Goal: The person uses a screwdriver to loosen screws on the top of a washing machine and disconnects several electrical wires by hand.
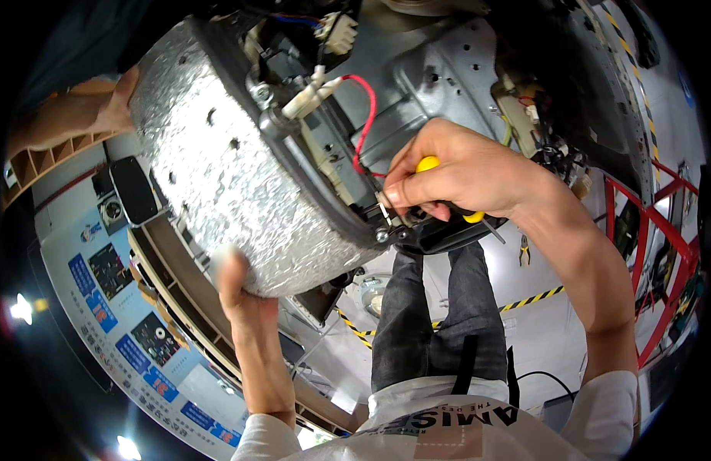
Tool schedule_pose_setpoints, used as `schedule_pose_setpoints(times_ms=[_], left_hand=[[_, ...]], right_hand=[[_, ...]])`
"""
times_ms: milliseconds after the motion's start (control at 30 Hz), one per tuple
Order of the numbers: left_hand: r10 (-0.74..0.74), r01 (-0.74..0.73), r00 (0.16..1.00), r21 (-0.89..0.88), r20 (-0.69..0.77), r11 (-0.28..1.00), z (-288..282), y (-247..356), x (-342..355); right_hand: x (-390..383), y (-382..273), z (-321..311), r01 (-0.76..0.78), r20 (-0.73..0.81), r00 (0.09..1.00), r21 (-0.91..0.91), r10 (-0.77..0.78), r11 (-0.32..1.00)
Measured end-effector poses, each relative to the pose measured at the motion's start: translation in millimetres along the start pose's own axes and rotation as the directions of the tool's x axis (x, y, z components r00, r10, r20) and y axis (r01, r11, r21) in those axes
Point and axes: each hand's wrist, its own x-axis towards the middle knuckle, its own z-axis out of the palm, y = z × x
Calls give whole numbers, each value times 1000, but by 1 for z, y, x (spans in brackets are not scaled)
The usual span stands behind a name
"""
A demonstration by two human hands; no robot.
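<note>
A curved housing wrapped in silver foil point(217, 169) fills the upper left, with a dark rim along its right side. My left hand point(252, 288) holds its lower edge, thumb on the foil and fingers hidden behind. A red wire point(370, 111) loops from a pale connector sleeve point(311, 97) down to my right hand point(448, 180). The right fingertips are pinched together beside the rim, at small metal fittings. Tucked in the right palm is a yellow-and-black screwdriver point(474, 217), its metal shaft pointing away from the fingertips. What the fingertips pinch is unclear.
Another person's hand point(117, 104) rests against the housing's far left. Behind stands a grey metal panel point(448, 69) with wiring. Pliers point(524, 250) lie below right, near a red frame point(663, 223). Striped tape point(531, 299) marks the floor; a shelf point(179, 273) runs along the left.
</note>
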Motion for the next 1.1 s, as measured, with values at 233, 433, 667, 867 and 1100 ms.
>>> schedule_pose_setpoints(times_ms=[233,433,667,867,1100], left_hand=[[-23,23,999,26,-26,999,5,1,2],[-7,6,1000,-25,-23,1000,3,1,0],[10,-10,1000,-23,15,1000,2,-1,3],[16,-16,1000,-27,-1,999,0,-2,3],[-15,16,999,-25,39,1000,-6,-2,3]], right_hand=[[-3,-5,3,2,-48,999,-105,-7,994],[-7,-16,1,-108,-69,993,-173,97,979],[-14,-22,3,-110,-102,990,-161,94,981],[-15,-24,2,-65,-96,994,-166,49,984],[-14,-25,-2,-97,-53,995,-195,88,976]])
